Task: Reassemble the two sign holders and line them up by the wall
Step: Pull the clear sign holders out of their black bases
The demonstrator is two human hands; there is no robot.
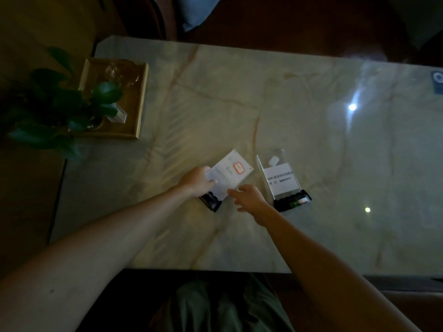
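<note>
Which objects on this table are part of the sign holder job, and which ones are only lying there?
Part of the job:
- sign panel with red mark, held by the left hand
- black base under it
- WiFi sign holder
- right hand, open beside the panel

Only lying there:
- wooden tray
- plant

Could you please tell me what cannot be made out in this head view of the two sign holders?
- Left sign panel: print too dim and small to read; the left hand covers its corner.
- Left black base: partly hidden by that hand, so whether the panel is seated is unclear.
- Right hand: contact with the panel unclear.
- Tray: contents hidden by plant leaves.
</note>
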